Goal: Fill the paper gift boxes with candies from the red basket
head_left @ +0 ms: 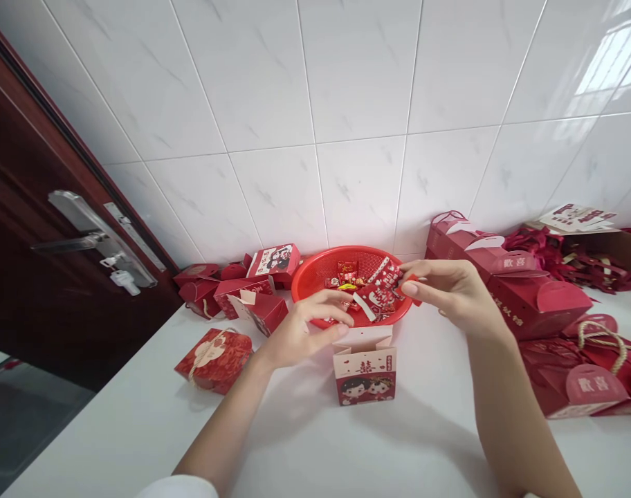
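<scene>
A small open gift box with two cartoon figures and red characters stands upright on the table, flaps raised. My left hand is at the box's upper left, fingers curved and apart, thumb close to the rear flap; nothing shows in its grip. Behind the box is a red plastic basket holding several wrapped candies. Over its right side my right hand pinches a small red wrapped candy. A larger red-and-white printed packet leans beside those fingertips; whether they touch it I cannot tell.
Red boxes cluster at the back left, with a rope-handled patterned box nearer. More red boxes pile up on the right, beside a carton and red ribbons. A tiled wall borders the white table; a door stands left.
</scene>
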Tool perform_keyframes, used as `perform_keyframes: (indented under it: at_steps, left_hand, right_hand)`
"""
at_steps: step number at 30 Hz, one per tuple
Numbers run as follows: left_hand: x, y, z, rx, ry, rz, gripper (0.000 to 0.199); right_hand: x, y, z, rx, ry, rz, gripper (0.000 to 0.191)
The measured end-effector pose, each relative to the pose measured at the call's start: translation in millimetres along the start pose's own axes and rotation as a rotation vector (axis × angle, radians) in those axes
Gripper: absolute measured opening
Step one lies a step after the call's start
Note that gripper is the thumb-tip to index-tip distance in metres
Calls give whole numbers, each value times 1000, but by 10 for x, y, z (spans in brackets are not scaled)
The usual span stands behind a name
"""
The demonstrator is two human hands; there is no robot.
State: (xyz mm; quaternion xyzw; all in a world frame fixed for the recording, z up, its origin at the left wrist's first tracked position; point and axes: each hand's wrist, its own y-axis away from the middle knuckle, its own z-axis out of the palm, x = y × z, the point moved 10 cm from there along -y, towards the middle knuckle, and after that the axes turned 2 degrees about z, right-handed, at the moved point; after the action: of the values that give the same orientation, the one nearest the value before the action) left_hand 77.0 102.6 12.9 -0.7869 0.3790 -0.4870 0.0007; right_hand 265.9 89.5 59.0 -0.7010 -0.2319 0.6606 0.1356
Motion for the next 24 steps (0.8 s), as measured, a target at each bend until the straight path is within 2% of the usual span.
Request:
perform_keyframes:
  at_steps: [2,4,7,12,17,24]
  left_hand:
    - [-75,75,114,-92,-67,-64,21]
    - [-167,115,189,-123,-96,-123,24]
    - [-292,117,196,-68,-131,-192,26]
    - [-352,99,197,-52,-115,-209,30]
    - [-411,119,161,-40,-119,-226,40]
    - [-469,136,139,-38,-137,-254,44]
  right_hand:
    - [-81,43,41,-83,68,-6,20]
    - [-123,71,140,-190,114,-22,19]
    - [-95,94,331,-354,163,-38,20]
    - [40,58,469,-423,266,-47,23]
    - [208,95,679,-617,305,-17,18]
    - [249,28,664,-526,307,-9,18]
